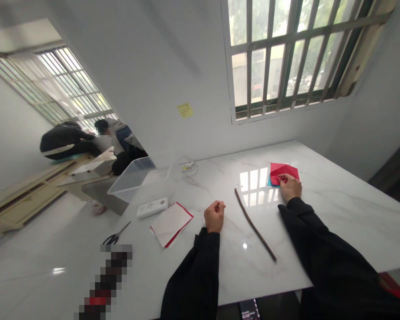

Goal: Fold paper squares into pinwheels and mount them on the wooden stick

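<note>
My left hand [214,217] rests on the white marbled table in a loose fist, and nothing shows in its curled fingers. To its right lies a thin brown stick [255,226], slanting across the tabletop and apart from both hands. At the far right my right hand [291,188] pinches the front edge of a red sheet [284,169], which is partly bent up. A blue sheet [270,182] peeks out beneath the red one. Left of my left hand sits a small stack of white and red sheets [172,223].
A white oblong device [152,207] lies beside a clear plastic bin [130,183] at the left. Scissors [115,235] lie near the left side. Tiny bits [239,185] sit by the stick's far end. A phone [249,310] is below the front edge. Two people sit in the background.
</note>
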Demonstrator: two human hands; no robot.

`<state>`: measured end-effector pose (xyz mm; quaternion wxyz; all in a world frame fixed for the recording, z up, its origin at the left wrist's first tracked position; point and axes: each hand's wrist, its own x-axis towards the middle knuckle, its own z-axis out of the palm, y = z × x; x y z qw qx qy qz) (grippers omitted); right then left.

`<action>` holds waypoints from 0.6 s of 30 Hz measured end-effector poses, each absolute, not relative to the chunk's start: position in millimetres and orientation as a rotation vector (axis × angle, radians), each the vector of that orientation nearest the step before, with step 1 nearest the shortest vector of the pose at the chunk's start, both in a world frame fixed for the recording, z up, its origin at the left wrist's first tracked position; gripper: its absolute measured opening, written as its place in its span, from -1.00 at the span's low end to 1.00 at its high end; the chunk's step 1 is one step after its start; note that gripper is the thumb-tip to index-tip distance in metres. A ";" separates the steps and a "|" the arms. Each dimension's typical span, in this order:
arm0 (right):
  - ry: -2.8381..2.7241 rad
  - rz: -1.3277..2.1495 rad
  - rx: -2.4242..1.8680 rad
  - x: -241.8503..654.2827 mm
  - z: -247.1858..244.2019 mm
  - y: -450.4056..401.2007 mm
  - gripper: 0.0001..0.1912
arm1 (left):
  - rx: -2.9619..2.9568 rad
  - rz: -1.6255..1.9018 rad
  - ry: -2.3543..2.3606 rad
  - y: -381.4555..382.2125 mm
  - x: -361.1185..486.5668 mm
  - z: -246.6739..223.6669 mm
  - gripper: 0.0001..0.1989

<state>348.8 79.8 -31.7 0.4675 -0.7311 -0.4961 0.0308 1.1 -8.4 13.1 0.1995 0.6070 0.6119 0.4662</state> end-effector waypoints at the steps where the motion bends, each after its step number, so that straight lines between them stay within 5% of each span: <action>1: -1.218 0.041 -1.757 344.7 -22.9 77.7 -0.76 | 1.679 1.316 1.691 -7.2 0.9 12.3 -0.60; 4: -1.252 0.130 -1.477 321.8 8.7 70.1 -0.76 | 1.453 1.407 1.522 -1.6 -0.9 9.8 -0.64; 7: -1.189 0.687 -1.078 283.8 35.1 56.0 -0.66 | 1.049 1.495 1.211 2.4 -4.3 10.9 -0.65; 11: -1.107 1.387 -0.716 231.7 39.4 30.0 -0.44 | 0.788 1.402 0.841 -2.6 -5.1 19.1 -0.24; 14: -1.036 1.573 -0.701 208.2 23.3 18.8 -0.55 | 0.785 1.263 0.671 -7.9 1.0 22.3 -0.13; 18: -0.923 1.671 -0.754 197.8 3.2 20.0 -0.65 | 0.782 1.306 0.780 -5.9 8.6 16.6 -0.27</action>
